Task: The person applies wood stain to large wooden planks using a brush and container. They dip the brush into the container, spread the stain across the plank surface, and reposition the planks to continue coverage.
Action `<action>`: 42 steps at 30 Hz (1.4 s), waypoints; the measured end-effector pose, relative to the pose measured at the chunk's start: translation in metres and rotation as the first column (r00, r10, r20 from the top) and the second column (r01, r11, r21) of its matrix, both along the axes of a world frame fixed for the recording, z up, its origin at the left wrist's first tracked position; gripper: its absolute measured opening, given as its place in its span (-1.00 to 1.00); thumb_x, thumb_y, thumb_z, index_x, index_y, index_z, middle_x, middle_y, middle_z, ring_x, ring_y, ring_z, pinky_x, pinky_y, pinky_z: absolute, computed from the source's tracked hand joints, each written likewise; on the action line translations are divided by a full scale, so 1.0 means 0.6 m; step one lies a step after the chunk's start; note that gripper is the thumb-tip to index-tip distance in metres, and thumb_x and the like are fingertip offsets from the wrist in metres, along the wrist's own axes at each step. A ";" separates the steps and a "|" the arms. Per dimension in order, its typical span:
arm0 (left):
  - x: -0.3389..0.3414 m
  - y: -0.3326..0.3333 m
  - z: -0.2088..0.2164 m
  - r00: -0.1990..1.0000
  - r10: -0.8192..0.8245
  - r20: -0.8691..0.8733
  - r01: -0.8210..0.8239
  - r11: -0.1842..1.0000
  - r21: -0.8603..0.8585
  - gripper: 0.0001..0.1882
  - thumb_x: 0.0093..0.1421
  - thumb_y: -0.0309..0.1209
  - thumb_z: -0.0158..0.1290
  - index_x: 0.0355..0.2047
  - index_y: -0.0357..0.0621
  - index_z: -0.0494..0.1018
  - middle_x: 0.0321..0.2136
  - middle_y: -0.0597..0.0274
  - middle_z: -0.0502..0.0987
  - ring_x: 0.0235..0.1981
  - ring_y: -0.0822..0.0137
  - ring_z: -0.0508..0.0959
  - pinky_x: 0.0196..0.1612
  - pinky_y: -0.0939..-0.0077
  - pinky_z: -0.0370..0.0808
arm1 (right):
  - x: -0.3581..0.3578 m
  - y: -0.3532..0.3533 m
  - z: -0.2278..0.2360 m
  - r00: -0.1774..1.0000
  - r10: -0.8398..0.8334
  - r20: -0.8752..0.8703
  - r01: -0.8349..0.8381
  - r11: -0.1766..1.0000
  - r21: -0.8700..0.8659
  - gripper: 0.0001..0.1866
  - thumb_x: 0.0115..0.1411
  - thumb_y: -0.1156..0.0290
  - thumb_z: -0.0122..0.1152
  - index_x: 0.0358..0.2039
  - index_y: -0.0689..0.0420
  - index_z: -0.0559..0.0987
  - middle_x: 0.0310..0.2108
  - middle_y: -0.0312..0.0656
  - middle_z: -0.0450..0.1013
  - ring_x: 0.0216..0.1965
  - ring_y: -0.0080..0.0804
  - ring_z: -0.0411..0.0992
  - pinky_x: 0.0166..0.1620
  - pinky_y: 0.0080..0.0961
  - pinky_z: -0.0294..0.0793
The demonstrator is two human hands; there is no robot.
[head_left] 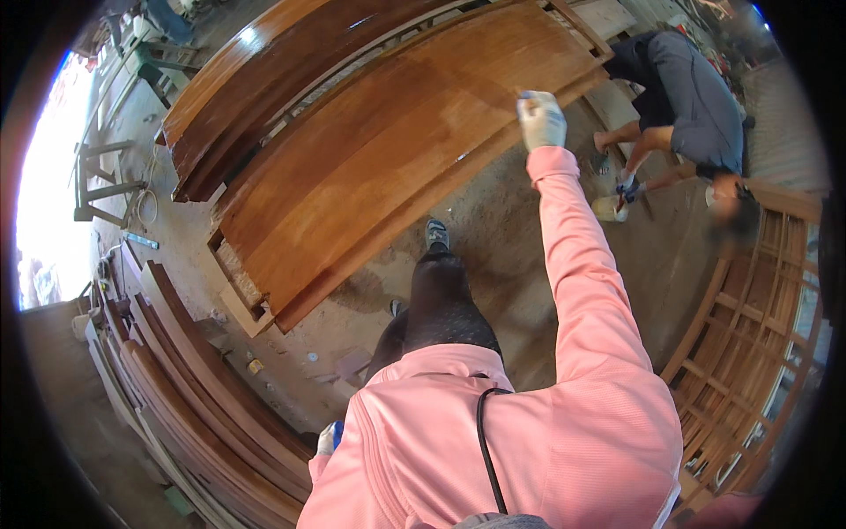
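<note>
My right hand (541, 120), in a white glove with blue at the fingertips, reaches far forward on an outstretched arm in a pink sleeve. Its fingers are curled closed at the right part of a large brown wooden panel (379, 150). What they hold, if anything, is too small to make out. Darker, wet-looking patches mark the panel's reddish-brown surface. Low at my left side, my left hand (329, 436) shows only in part beside my jacket, gloved in white and blue. Its fingers are mostly hidden.
Another glossy panel (264, 62) lies behind the first. At the right a co-worker (705, 106) bends down, a gloved hand by a pale container (610, 209). Long wooden boards (203, 388) are stacked at the left. A slatted wooden frame (749, 326) stands right; a sawhorse (106, 181) stands far left.
</note>
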State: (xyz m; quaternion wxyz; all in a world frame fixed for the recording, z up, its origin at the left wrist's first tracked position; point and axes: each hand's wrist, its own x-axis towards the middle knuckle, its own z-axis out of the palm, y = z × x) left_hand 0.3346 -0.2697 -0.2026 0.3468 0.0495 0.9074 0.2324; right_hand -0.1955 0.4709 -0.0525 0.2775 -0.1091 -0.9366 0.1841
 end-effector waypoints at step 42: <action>-0.237 0.481 0.085 0.936 -0.328 0.128 0.308 0.938 0.157 -0.59 0.28 -0.25 0.05 0.06 -0.19 0.46 -0.11 0.31 0.56 -0.13 0.28 0.54 -0.02 0.32 0.46 | -0.135 0.353 -0.035 0.989 0.083 0.122 -0.146 0.637 0.756 -0.89 0.00 0.41 0.13 -0.61 0.09 0.53 -0.56 -0.15 0.49 -0.50 -0.24 0.50 -0.41 -0.33 0.52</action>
